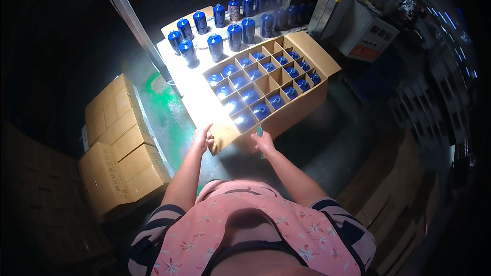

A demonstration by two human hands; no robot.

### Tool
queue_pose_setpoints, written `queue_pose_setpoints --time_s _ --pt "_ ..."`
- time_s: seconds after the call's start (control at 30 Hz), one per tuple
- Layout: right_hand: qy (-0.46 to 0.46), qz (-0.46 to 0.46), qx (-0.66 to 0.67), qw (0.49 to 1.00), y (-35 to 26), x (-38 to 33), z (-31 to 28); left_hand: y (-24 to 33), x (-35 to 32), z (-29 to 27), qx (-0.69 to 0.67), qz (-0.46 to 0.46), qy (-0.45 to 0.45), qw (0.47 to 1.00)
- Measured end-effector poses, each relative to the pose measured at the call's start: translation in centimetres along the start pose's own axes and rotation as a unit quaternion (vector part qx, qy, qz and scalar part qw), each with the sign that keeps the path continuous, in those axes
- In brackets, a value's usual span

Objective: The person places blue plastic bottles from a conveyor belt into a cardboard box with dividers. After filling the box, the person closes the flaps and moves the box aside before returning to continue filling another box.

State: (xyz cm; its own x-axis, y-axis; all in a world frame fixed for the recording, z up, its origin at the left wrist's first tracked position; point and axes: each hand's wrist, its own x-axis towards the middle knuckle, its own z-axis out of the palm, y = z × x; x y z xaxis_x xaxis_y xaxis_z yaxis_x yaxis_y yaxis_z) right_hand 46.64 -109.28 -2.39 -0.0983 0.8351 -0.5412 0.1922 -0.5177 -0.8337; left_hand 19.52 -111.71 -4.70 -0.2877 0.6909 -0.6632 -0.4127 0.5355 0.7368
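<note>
A cardboard carton [296, 115] stands with its top flaps folded out, its dividers making a grid of cells. Blue bottles [261, 111] with narrow necks fill most cells; a few cells, such as one near the middle, show no bottle. My left hand [202, 138] is at the outer edge of the carton's near-left flap [223, 137], its fingers curled around that edge. Just off the carton's near side, my right hand [263, 142] is closed on a slim green tool [260, 132], whose exact kind I cannot make out.
Behind the carton, more blue bottles [215, 46] stand in rows on a brightly lit table [176, 74]. A metal machine [327, 0] with a control box [369, 31] is at the back right. Stacked cartons [125, 138] lie at left. A metal post [133, 23] rises beside the table.
</note>
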Motion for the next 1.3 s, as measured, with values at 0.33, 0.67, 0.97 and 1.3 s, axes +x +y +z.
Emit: queue_pose_setpoints --time_s 0.33,0.67,0.97,1.3 --pt "-0.009 0.04 0.048 0.998 0.4 -0.6 -1.3 0.0 3.0 8.9 0.096 -0.073 -0.11 0.987" --pt "-0.097 0.147 -0.116 0.978 -3.7 1.4 -6.3 -2.6 3.1 8.4 0.056 -0.078 -0.155 0.983" --pt "-0.069 -0.081 -0.13 0.986 -15.0 15.0 -14.4 -2.8 2.2 8.6 0.035 -0.093 -0.179 0.979" --pt "-0.082 -0.16 -0.397 0.9 -16.6 26.9 -13.8 -2.9 -1.6 10.3 -0.002 -0.107 -0.032 0.994"
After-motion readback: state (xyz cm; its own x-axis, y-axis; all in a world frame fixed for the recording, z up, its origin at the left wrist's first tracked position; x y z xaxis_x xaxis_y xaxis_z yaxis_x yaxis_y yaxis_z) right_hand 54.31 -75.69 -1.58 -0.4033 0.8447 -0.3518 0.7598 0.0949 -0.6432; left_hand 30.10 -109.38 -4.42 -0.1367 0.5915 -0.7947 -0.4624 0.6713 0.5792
